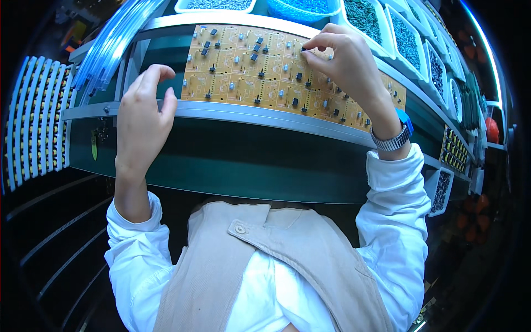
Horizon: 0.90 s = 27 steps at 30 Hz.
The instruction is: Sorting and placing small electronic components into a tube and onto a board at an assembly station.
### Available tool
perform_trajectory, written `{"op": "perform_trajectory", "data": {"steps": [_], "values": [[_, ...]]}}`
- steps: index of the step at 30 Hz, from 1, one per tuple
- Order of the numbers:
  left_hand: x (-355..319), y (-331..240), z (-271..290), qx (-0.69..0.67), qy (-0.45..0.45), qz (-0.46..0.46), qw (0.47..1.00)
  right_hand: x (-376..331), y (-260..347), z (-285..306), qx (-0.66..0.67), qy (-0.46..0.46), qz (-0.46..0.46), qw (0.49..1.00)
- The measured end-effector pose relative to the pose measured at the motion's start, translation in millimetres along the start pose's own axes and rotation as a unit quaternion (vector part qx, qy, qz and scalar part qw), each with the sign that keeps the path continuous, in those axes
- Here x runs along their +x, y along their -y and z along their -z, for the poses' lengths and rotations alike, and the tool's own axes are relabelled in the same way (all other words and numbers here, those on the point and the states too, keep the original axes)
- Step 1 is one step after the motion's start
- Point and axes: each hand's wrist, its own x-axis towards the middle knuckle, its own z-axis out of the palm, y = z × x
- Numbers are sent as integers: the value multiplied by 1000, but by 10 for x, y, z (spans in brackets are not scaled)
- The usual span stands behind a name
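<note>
A yellow-orange circuit board panel point(243, 72) lies between two metal rails, dotted with small black and grey parts. My right hand point(343, 63) is over the board's right half, thumb and fingers pinched at the upper edge on a small dark component that is barely visible. My left hand point(141, 119) rests on the near metal rail point(243, 113) just left of the board, fingers curled and apart, holding nothing. A metal watch is on my right wrist.
White bins point(406, 39) of small dark and green parts line the back and right. A blue bin point(301, 8) sits at the top. Clear plastic tubes point(110, 44) lie at upper left, and striped component sticks point(36, 122) at far left. A dark green belt point(249, 160) runs below the rail.
</note>
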Motion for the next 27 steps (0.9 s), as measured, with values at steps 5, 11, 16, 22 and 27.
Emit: {"op": "perform_trajectory", "data": {"steps": [5, 11, 16, 22, 27], "values": [[-49, -27, -12, -80, 82, 74, 991, 18, 12, 11, -36, 16, 21, 999], [-6, -136, 10, -86, 78, 55, 992, 38, 105, 228, -8, -23, 29, 999], [-44, -227, -22, -98, 74, 45, 991, -59, 360, 394, 24, 18, -16, 999], [-139, -162, 130, -146, 90, 14, 985, -249, 460, 544, 54, 7, -21, 998], [-133, 67, 457, -184, 36, 28, 982, -387, 444, 639, 58, 20, -62, 996]]}}
